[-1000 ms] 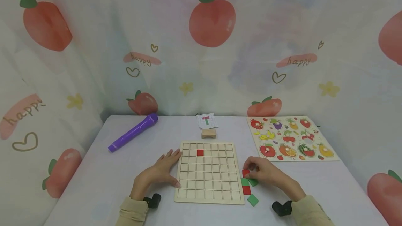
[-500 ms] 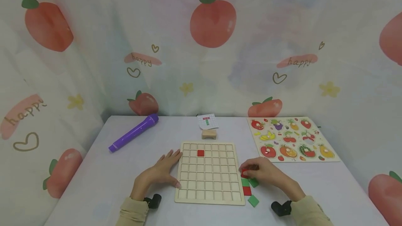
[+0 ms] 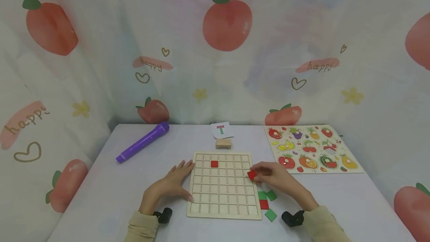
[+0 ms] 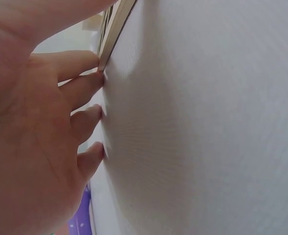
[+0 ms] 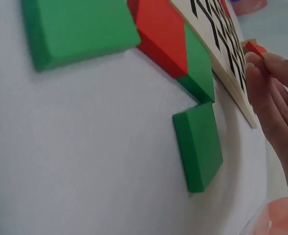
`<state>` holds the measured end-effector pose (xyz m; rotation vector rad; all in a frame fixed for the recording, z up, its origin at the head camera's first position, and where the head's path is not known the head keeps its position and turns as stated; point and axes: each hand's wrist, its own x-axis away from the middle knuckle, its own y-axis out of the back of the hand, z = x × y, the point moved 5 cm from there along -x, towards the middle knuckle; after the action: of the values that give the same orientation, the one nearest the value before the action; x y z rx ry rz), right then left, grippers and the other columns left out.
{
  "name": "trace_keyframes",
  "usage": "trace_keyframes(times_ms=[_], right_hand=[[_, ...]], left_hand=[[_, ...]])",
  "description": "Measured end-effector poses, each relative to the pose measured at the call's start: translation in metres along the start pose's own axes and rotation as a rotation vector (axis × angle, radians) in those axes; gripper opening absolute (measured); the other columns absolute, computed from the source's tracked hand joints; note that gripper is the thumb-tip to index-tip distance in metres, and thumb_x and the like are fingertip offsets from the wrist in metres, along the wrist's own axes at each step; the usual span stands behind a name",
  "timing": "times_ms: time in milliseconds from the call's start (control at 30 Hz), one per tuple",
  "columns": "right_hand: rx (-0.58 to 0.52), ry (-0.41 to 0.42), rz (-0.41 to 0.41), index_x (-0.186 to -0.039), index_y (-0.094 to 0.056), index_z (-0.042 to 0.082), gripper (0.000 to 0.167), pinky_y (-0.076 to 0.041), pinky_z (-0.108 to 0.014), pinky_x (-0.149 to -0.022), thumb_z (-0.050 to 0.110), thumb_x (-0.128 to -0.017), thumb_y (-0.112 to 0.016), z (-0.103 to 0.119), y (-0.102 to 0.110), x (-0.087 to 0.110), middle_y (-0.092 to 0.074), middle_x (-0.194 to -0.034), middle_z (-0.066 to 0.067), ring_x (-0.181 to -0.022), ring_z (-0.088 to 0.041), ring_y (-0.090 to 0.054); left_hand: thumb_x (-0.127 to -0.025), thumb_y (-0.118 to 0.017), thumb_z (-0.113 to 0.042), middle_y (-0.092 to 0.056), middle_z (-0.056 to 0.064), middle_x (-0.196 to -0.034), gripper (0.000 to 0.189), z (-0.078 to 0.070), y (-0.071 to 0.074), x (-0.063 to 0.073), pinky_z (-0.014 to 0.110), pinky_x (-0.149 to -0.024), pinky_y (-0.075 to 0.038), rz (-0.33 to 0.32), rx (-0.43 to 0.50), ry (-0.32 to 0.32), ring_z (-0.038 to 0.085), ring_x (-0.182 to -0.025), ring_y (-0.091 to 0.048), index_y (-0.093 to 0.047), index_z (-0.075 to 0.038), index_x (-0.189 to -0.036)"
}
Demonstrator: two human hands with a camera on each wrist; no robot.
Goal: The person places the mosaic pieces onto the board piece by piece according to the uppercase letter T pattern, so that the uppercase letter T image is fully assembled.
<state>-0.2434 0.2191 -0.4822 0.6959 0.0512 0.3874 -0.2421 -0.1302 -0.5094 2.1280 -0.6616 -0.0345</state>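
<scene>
My right hand [image 3: 273, 174] pinches a red square tile [image 3: 251, 175] between thumb and fingers, over the right edge of the wooden grid board [image 3: 223, 189]. In the right wrist view the held tile [image 5: 254, 49] peeks out past the fingertips. One red tile [image 3: 214, 164] sits in a cell of the board's second row. My left hand [image 3: 173, 183] rests with spread fingers along the board's left edge; in the left wrist view its fingers [image 4: 87, 122] touch the tabletop and the board's side. Beside the board's right edge lie a red tile [image 3: 264, 204] and several green tiles [image 3: 271, 215].
Behind the board stand a small wooden block [image 3: 223, 143] and a pattern card [image 3: 221, 130] with a red and green T. A purple toy microphone [image 3: 142, 142] lies at the back left. A fruit puzzle board [image 3: 314, 148] fills the back right.
My right hand has lifted a red tile from the group beside the board and carried it left and away from me, over the board's edge. The left hand stays put.
</scene>
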Motion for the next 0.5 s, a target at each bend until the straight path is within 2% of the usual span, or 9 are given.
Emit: trace_keyframes(times_ms=[233, 367, 500], right_hand=[[-0.032, 0.0, -0.001, -0.126, -0.072, 0.008, 0.033, -0.056, -0.018, -0.083, 0.019, -0.094, -0.075, 0.007, -0.006, -0.013, -0.076, -0.11, -0.004, -0.091, -0.014, -0.07], [-0.019, 0.0, -0.004, -0.127, -0.071, 0.008, 0.035, -0.056, -0.025, -0.091, 0.02, -0.095, -0.074, 0.008, -0.01, -0.02, -0.077, -0.103, 0.0, -0.089, -0.012, -0.071], [-0.02, 0.003, -0.01, -0.128, -0.071, 0.007, 0.036, -0.058, -0.032, -0.095, 0.021, -0.096, -0.074, 0.011, -0.014, -0.029, -0.077, -0.105, 0.0, -0.09, -0.011, -0.069]], left_hand=[[-0.067, -0.095, -0.033, -0.02, 0.011, -0.172, 0.12, -0.001, 0.001, 0.001, 0.056, -0.131, -0.004, 0.001, 0.009, 0.005, 0.036, -0.161, -0.007, -0.029, -0.007, -0.162], [-0.067, -0.095, -0.033, -0.02, 0.011, -0.172, 0.119, -0.001, 0.001, 0.001, 0.056, -0.131, -0.005, 0.003, 0.005, -0.003, 0.036, -0.16, -0.008, -0.029, -0.007, -0.162], [-0.068, -0.094, -0.033, -0.02, 0.011, -0.172, 0.118, 0.0, 0.001, 0.001, 0.057, -0.131, -0.005, 0.004, -0.002, -0.002, 0.036, -0.16, -0.008, -0.028, -0.007, -0.162]])
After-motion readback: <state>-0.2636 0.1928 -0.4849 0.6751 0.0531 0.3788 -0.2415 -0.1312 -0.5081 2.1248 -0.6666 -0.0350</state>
